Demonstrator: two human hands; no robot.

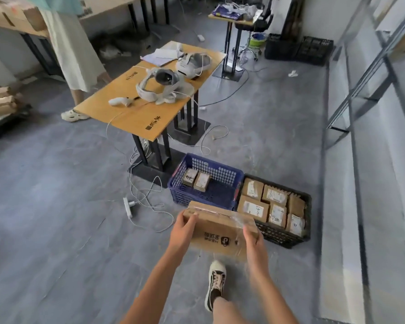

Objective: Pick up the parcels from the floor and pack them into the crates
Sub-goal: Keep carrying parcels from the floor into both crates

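Blue crate: 2 parcels; black crate: approx 7 pkgs.

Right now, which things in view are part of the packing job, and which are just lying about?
Job: cardboard parcel held by left hand and right hand; blue crate; black crate.

Lying about: headsets on cardboard-topped table; power strip; loose white cables.

two crates, nine parcels, two headsets, one table.
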